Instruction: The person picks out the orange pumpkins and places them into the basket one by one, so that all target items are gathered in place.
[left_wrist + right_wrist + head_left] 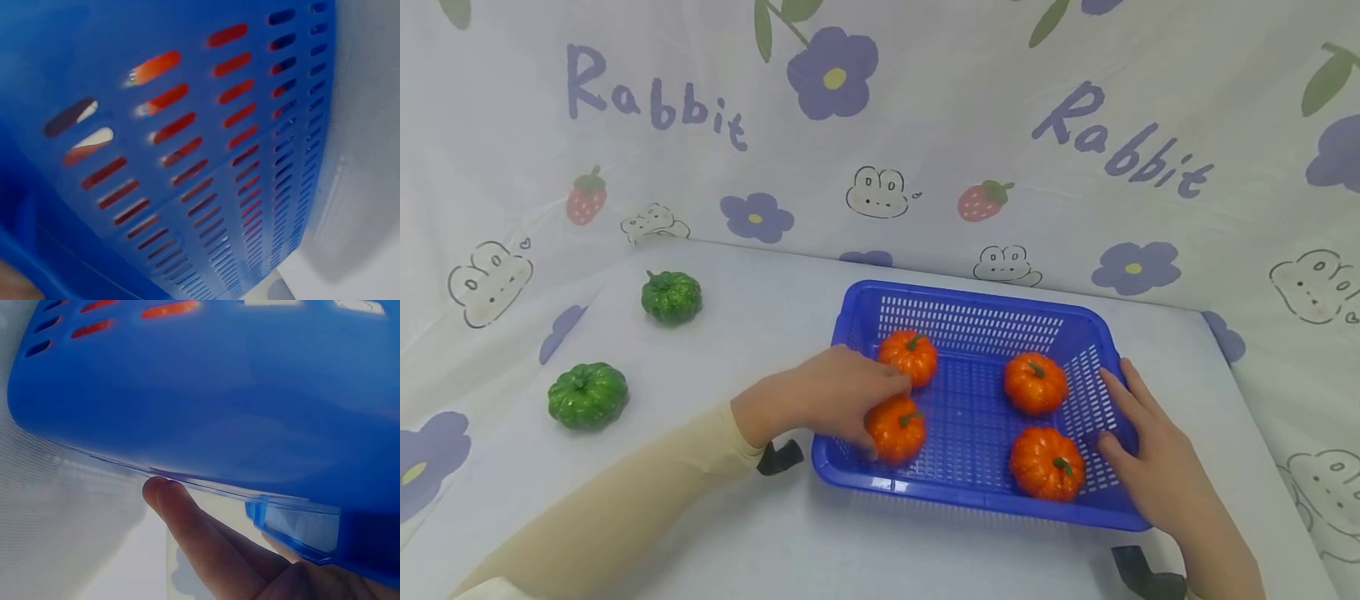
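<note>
A blue plastic basket (pixel 985 297) with slotted walls stands on the table, holding several small orange pumpkins. Inside its left end, my left hand (pixel 831 396) reaches over the wall and grips the front-left pumpkin (pixel 898 435) from above. The back-left pumpkin (pixel 913 357) sits right beside those fingers. At the opposite end, my right hand (pixel 1161 462) holds the basket's rim, thumb on the inner side; fingers (pixel 197 540) touch the outside in the right wrist view. Near it inside lie the back-right pumpkin (pixel 1035 384) and front-right pumpkin (pixel 1047 465). Slotted wall (pixel 206 169) fills most of the left wrist view.
Two green pumpkins, one farther back (pixel 672 297) and one nearer (pixel 587 396), lie on the white table (pixel 752 300) left of the basket. Behind the table hangs a white cloth (pixel 917 100) printed with rabbits, flowers and strawberries.
</note>
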